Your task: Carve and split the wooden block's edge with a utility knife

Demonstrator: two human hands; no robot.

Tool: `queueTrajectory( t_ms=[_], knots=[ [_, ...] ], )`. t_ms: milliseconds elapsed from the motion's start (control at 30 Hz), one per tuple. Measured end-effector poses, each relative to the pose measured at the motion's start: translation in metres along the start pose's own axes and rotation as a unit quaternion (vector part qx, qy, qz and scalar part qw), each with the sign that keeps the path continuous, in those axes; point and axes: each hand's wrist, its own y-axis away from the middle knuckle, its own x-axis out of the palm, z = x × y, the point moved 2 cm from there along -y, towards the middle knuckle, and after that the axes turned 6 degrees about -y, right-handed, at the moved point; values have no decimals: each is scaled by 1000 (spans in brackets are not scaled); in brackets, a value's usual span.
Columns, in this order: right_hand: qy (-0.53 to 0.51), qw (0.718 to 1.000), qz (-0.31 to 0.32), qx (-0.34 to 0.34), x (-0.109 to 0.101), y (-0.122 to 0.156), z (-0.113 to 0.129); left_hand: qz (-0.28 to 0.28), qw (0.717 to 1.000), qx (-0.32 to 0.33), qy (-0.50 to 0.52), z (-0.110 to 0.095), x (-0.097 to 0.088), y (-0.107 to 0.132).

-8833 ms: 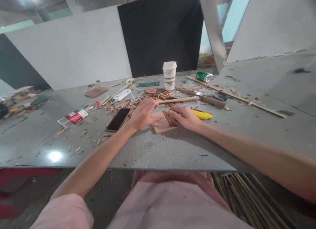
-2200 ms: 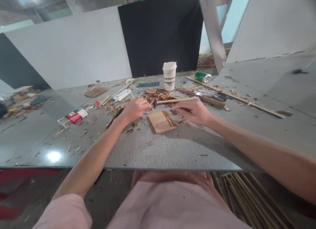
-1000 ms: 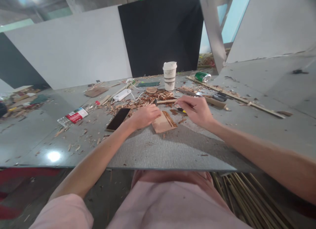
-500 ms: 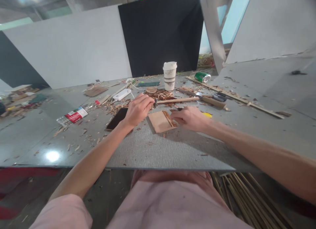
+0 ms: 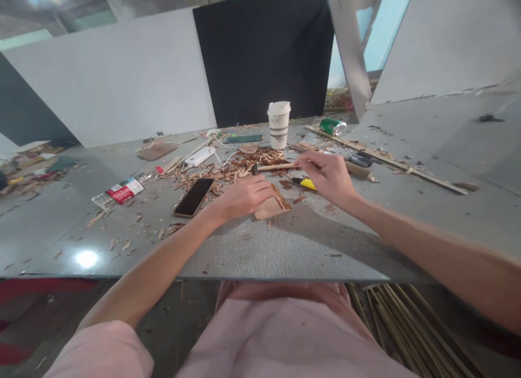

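My left hand (image 5: 246, 197) lies over the left part of a small square wooden board (image 5: 271, 208), fingers pressed together on it. A strip of darker, rough wood runs along the board's right side. In the fingers of my right hand (image 5: 328, 174) is the end of the wooden handle of a small hammer (image 5: 279, 167). Its dark head points left, just beyond the board. Below my right hand, a yellow and black utility knife (image 5: 305, 183) rests on the table, its right end hidden.
A phone (image 5: 194, 197) and a plastic bottle (image 5: 125, 189) lie to the left. Behind the hammer stand wood shavings (image 5: 240, 165), a paper cup (image 5: 279, 125) and a white power strip (image 5: 200, 156). A green can (image 5: 332, 127) and a long wooden strip (image 5: 391, 159) are at the right.
My left hand has left the hammer's head and come down onto the board. My right hand has moved from the board's right side up to the hammer's handle, uncovering part of the knife.
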Motion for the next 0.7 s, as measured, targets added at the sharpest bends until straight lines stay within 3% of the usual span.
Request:
queueTrajectory(
  t_ms=[133, 267, 433, 500, 633, 700],
  knots=[
    [124, 988, 96, -3, 4, 0, -23, -84, 995, -45, 42, -3, -13, -2],
    [262, 938, 228, -22, 16, 9, -23, -160, 977, -133, 46, 10, -18, 3],
    [250, 898, 335, -135, 32, 24, -4, -153, 969, -192, -4, 38, -9, 19],
    [216, 901, 329, -184, 36, 29, 1, -122, 973, -195, -21, 45, -3, 24],
    [95, 928, 217, -287, 32, 32, 11, -36, 990, -128, -46, 41, 7, 25],
    [50, 951, 153, -264, 26, 28, 15, 8, 996, -80, -49, 33, 9, 21]
  ],
)
